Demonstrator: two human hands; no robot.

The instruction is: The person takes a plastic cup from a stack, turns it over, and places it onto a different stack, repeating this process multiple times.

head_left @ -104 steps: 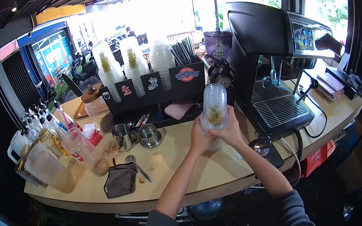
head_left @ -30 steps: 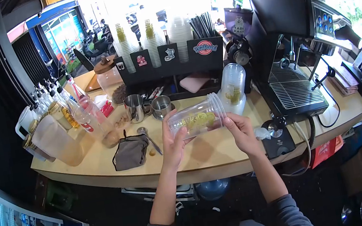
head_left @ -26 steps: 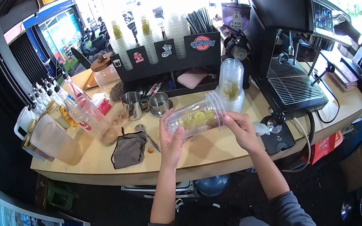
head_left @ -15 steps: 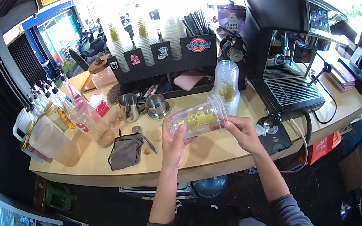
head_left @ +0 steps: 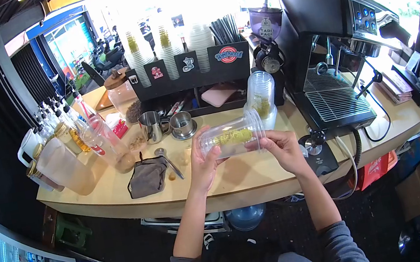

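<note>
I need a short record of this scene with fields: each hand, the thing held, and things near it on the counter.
left hand: grips base end of cup stack
right hand: fingers at the stack's open rim
cup stack: clear, lying sideways above wooden counter
nearby: second cup stack upside down, espresso machine, grey cloth

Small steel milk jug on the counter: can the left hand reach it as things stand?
Likely not yet: the left hand grips a sideways stack of clear plastic cups. The way to the small steel milk jug looks otherwise free.
</note>
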